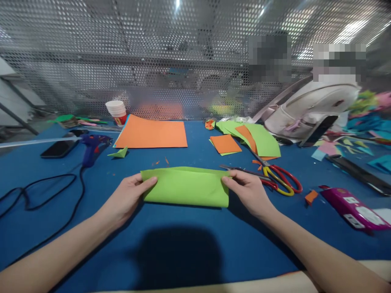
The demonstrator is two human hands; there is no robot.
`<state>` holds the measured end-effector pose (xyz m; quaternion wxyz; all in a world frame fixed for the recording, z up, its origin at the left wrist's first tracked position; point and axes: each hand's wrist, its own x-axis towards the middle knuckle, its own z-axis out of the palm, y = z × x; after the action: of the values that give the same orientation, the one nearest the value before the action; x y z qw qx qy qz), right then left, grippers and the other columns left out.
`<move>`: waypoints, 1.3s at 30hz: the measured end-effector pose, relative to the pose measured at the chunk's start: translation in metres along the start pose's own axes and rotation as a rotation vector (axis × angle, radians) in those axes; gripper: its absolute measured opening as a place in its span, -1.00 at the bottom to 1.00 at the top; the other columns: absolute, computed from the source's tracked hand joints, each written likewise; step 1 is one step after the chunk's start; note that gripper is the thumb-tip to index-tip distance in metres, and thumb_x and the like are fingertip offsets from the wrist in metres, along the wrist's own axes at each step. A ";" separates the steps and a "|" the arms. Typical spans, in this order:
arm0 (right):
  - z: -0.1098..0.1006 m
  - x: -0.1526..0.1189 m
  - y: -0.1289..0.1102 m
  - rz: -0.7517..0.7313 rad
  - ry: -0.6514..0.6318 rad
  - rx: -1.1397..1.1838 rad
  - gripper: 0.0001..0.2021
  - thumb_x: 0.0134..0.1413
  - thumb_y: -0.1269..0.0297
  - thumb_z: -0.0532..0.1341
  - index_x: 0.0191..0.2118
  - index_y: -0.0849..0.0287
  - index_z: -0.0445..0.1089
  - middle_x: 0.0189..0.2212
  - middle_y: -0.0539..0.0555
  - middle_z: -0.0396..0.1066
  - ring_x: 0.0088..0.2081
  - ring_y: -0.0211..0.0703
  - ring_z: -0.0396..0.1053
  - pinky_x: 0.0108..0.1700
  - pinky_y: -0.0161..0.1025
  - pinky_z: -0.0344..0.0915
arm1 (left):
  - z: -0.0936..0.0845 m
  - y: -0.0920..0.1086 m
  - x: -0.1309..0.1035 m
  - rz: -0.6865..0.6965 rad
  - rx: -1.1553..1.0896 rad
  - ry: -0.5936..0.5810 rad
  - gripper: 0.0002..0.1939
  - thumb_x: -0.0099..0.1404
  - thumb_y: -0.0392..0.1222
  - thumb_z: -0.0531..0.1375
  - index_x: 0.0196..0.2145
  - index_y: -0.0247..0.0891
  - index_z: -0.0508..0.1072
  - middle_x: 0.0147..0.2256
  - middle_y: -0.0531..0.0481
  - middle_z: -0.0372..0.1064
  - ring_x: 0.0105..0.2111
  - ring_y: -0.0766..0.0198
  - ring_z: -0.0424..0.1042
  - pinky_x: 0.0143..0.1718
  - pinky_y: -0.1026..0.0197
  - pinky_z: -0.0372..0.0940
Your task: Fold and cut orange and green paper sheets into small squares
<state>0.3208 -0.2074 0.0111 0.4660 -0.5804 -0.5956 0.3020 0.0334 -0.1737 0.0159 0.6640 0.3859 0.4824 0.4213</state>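
Note:
A folded green paper sheet (187, 186) lies on the blue table (183, 244) in front of me. My left hand (128, 197) pinches its left edge with thumb and fingers. My right hand (249, 191) pinches its right edge the same way. The sheet is folded over, with its upper flap curving slightly off the table. Red and yellow scissors (279, 179) lie just right of my right hand, not touched.
An orange sheet (152, 133) lies farther back, with a stack of paper cups (116, 112) behind it. A blue glue gun (91, 146) with a black cable and a phone (59, 148) sit left. Green and orange scraps (244, 140), a white backpack (314, 110) and a magenta pack (351, 207) sit right.

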 end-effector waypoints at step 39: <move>-0.001 -0.003 0.006 0.215 -0.071 0.184 -0.67 -0.22 0.00 0.43 -0.35 0.13 0.53 -0.40 0.06 0.50 -0.37 -0.09 0.40 -0.35 -0.19 0.36 | 0.012 0.007 -0.013 -0.010 -0.136 0.056 -0.57 -0.27 -0.16 0.55 -0.74 -0.33 0.34 -0.65 0.20 0.13 -0.57 0.52 0.24 -0.25 0.36 0.50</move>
<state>0.3240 -0.2101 0.0058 0.4606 -0.5847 -0.5158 0.4240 0.0417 -0.1843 0.0293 0.6770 0.3255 0.4731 0.4604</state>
